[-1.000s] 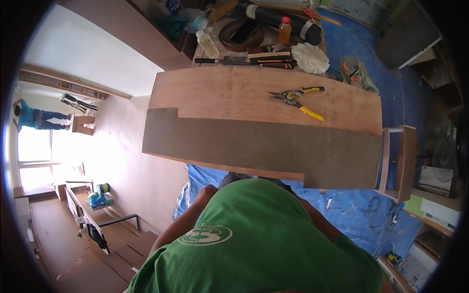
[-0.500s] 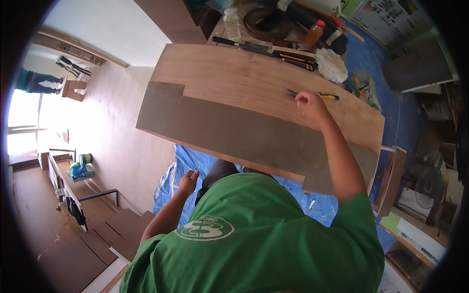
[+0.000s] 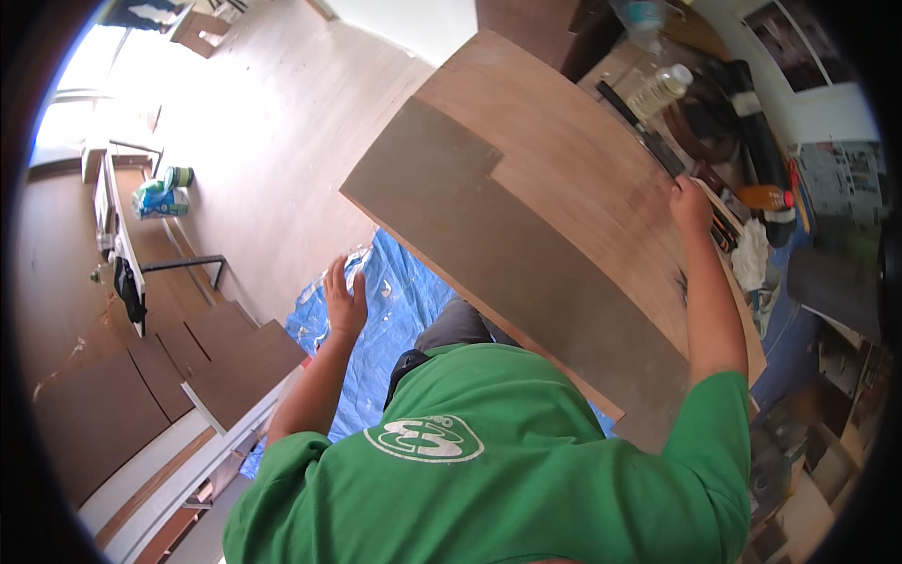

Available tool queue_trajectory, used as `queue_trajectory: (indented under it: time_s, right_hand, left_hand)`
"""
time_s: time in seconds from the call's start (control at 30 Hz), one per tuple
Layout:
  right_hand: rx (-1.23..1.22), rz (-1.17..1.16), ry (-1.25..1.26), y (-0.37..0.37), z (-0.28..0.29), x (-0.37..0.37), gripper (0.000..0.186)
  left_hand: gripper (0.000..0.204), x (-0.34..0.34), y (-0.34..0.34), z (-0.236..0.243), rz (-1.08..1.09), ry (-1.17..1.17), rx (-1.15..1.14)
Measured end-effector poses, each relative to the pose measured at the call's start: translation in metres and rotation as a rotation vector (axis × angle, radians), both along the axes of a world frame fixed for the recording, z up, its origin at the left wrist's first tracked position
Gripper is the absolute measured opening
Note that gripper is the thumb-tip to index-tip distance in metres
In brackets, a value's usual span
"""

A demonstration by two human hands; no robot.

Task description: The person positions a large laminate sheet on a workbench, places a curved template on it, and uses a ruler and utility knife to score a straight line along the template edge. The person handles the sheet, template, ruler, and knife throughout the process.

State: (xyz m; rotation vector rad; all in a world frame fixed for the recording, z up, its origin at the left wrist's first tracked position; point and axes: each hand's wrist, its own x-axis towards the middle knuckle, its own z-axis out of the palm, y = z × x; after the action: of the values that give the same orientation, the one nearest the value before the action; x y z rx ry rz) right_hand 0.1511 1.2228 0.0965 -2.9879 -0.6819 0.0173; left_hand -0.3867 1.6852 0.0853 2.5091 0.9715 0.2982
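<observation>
A light plywood board [image 3: 573, 141] lies in front of me, with a grey-brown sheet [image 3: 451, 179] covering its near part. My right hand [image 3: 691, 204] is at the board's far edge, among the tools there. Its fingers are curled, and whatever they grip is hidden. Close to them lie a long dark tool with a black handle [image 3: 617, 101] and black-and-orange tools [image 3: 723, 230]. A small dark pointed tool [image 3: 681, 280] rests on the plywood, partly behind my right forearm. My left hand [image 3: 346, 299] hangs open and bare over the blue tarp, left of the board.
Beyond the board stand a clear bottle [image 3: 660, 91] and an orange bottle with a red cap [image 3: 766, 197], with a crumpled white cloth [image 3: 750, 254] nearby. Blue tarp [image 3: 376, 301] covers floor beneath me. Brown panels [image 3: 225, 362] lie at the left.
My view has turned, so the board appears more slanted. My right hand has gone from above the plywood to the tools at its far edge. My left hand has opened from a loose fist.
</observation>
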Motion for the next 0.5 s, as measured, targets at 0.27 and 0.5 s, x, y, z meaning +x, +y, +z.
queue_trajectory:
  time_s: [0.27,0.5]
  right_hand:
    - [0.059,0.07,-0.123,0.006,0.009,-0.006,0.012]
    - [0.106,0.224,-0.306,0.022,0.034,-0.015,0.017]
  left_hand:
    - [0.063,0.177,0.076,0.02,-0.119,-0.121,0.072]
    - [0.071,0.213,0.094,0.0,-0.025,0.183,-0.141]
